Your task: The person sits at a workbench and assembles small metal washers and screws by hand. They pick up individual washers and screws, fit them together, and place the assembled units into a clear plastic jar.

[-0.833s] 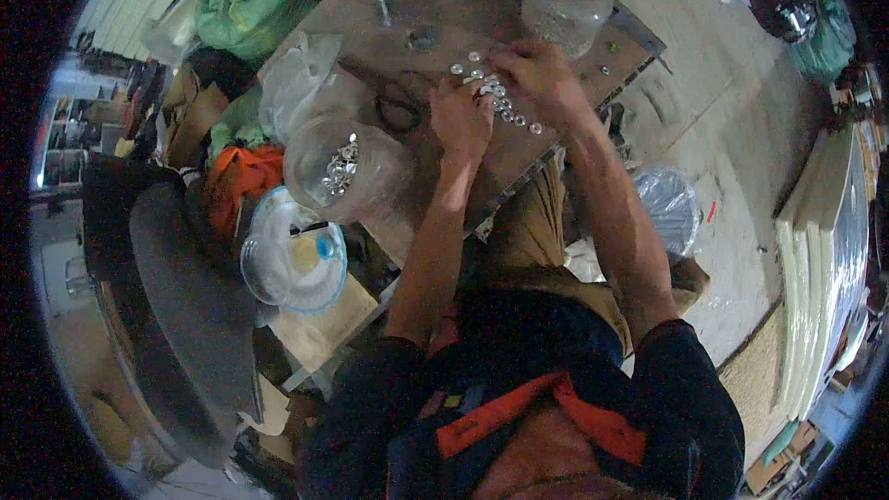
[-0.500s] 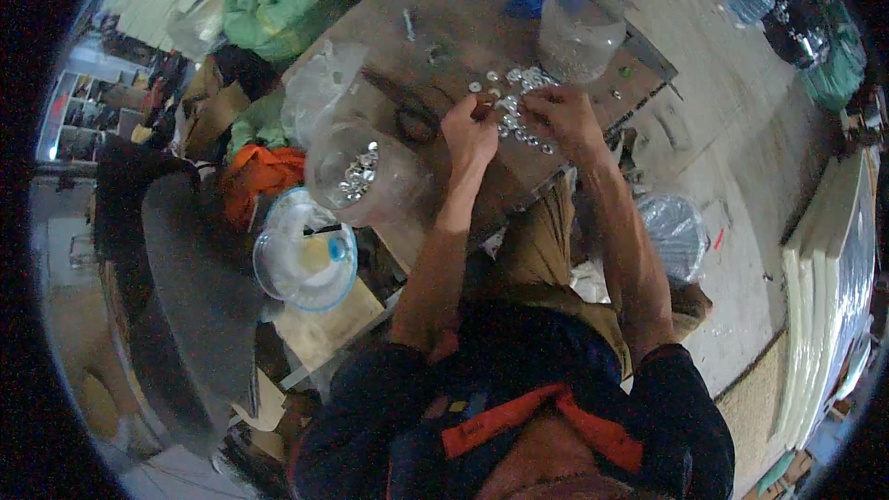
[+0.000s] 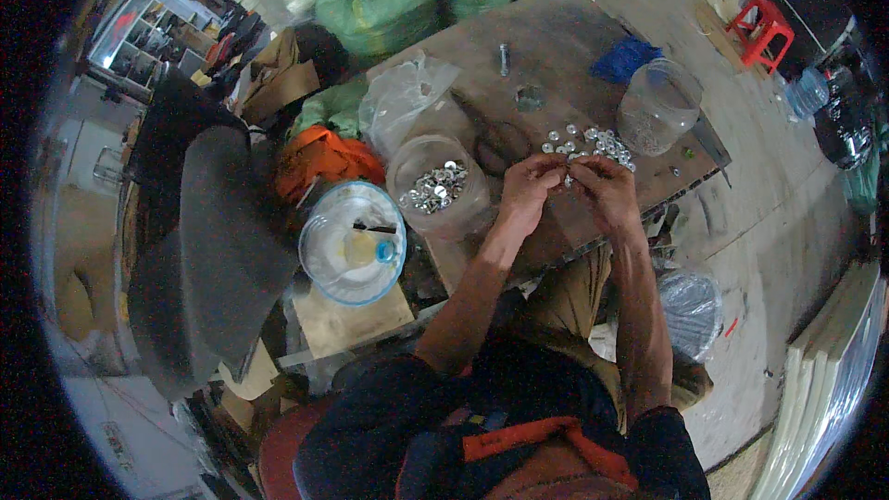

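Observation:
My left hand (image 3: pixel 530 194) and my right hand (image 3: pixel 609 193) meet fingertip to fingertip above the near part of a brown work table (image 3: pixel 556 32). Both are closed in a pinch. A small shiny bit shows between the fingertips, too small and too covered to name. Just beyond the hands lies a loose pile of small round silvery metal pieces (image 3: pixel 607 141), partly hidden by my fingers. To the left, a clear plastic tub (image 3: pixel 405 169) holds many small metal parts (image 3: pixel 443 187). A clear plastic jar (image 3: pixel 659 104) stands right of the pile.
Dark scissors (image 3: pixel 474 116), a bolt (image 3: pixel 505 59), a small glass piece (image 3: pixel 530 98) and a blue bag (image 3: pixel 626 60) lie on the table. Left are a clear plastic bag (image 3: pixel 407 97), an orange bag (image 3: pixel 329 165) and a lidded plastic container (image 3: pixel 352 243). Green sacks (image 3: pixel 378 0) stand behind.
My hands were apart over the metal pieces and are now together at the fingertips, nearer to me than the pile. The whole view has shifted, so the table appears further right and lower.

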Demonstrator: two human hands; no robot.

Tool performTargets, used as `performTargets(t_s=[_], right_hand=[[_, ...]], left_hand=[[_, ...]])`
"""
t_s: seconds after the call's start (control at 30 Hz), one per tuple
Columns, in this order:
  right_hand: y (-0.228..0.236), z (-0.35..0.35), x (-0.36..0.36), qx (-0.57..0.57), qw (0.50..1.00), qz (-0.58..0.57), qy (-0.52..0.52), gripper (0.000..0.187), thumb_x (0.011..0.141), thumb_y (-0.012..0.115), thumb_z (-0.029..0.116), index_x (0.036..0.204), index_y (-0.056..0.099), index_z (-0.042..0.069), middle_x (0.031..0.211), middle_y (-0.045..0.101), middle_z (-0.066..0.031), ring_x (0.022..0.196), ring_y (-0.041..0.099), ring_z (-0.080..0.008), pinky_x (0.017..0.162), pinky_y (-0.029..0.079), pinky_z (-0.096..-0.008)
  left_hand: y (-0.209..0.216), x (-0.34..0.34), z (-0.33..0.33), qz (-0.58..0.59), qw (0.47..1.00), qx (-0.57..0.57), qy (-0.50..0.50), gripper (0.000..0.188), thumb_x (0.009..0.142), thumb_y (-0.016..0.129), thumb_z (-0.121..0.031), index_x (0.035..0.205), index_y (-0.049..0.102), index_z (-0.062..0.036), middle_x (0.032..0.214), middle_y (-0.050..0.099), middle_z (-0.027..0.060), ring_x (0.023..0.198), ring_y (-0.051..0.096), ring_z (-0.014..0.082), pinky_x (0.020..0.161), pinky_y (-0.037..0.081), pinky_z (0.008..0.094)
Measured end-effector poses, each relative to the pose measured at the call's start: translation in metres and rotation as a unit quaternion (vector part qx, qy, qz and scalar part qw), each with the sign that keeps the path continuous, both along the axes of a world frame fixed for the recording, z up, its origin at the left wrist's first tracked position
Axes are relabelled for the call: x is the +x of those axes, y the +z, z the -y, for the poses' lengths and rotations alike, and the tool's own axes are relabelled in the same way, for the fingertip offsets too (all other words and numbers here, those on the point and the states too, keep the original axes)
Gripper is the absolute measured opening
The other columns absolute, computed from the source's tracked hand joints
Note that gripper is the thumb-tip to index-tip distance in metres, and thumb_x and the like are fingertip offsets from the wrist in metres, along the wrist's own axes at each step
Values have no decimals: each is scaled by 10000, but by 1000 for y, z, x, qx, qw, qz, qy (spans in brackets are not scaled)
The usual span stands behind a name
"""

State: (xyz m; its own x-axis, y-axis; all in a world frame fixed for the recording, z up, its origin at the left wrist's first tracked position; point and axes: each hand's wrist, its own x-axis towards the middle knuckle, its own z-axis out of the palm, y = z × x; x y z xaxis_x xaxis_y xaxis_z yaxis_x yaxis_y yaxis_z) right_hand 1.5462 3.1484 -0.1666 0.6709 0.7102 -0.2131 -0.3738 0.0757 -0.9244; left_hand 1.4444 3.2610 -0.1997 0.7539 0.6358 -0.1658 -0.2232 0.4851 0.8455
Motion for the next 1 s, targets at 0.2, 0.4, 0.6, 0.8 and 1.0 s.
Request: performTargets(t_s=[0.2,0.4,0.6,0.8,1.0], right_hand=[[6,-3,-7,-27,997,65,2,125,860,703,71,957,685,-6,870,683,-44,730,608,-115,637,493,-243],[-9,-7,-8,-45,976,214,0,148,876,683,80,998,675,-4,858,681,-36,725,593,-94,608,470,-240],[-22,-7,-4,-86,953,288,-36,200,828,709,125,960,677,-22,857,713,-138,773,670,-212,717,528,-348],[3,-8,-8,-181,925,333,-33,184,826,709,143,930,698,-9,847,717,-153,752,685,-230,704,532,-345],[66,-32,-28,-13,947,321,17,189,810,748,163,909,707,7,785,689,-75,744,637,-122,688,513,-296]], left_hand=[[-5,-1,-2,-13,1000,19,10,145,866,694,-74,1005,707,-36,903,688,8,777,614,105,686,496,256],[-1,-8,-3,-62,997,41,22,194,858,698,-79,1042,697,-15,952,700,58,839,639,148,700,531,302],[6,-6,0,-58,997,47,0,184,877,693,-103,1039,705,-16,874,694,34,735,614,105,650,485,254],[14,-8,4,-26,999,-10,17,179,912,639,-103,1054,700,-13,895,695,52,709,615,112,629,482,261],[8,2,-3,-94,984,115,98,203,916,639,-166,1029,692,-6,804,646,23,711,582,97,636,458,243]])
